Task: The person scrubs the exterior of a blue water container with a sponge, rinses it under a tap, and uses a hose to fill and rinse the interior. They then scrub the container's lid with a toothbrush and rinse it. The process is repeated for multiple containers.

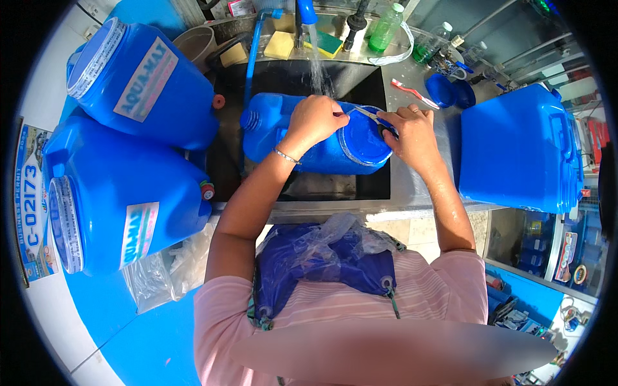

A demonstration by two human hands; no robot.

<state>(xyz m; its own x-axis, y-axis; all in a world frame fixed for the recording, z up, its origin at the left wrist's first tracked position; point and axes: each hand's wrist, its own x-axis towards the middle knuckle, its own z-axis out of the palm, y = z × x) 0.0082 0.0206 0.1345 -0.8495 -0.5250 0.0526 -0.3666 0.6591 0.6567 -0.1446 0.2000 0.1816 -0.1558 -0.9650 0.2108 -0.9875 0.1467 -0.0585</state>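
A blue plastic water jug lies on its side across the sink. Its round blue lid faces right, with a clear seal band around the rim. My right hand grips small scissors with dark handles, the blades lying over the lid's upper edge. My left hand rests over the jug's upper side, thumb and fingertips pinched close to the blades. Whether a bit of the band is between those fingertips is too small to tell. Water runs from a blue faucet behind the jug.
Two blue jugs stand at the left, another jug at the right. Sponges, a green bottle and a white strap line the back ledge. A red toothbrush and blue caps lie right of the sink.
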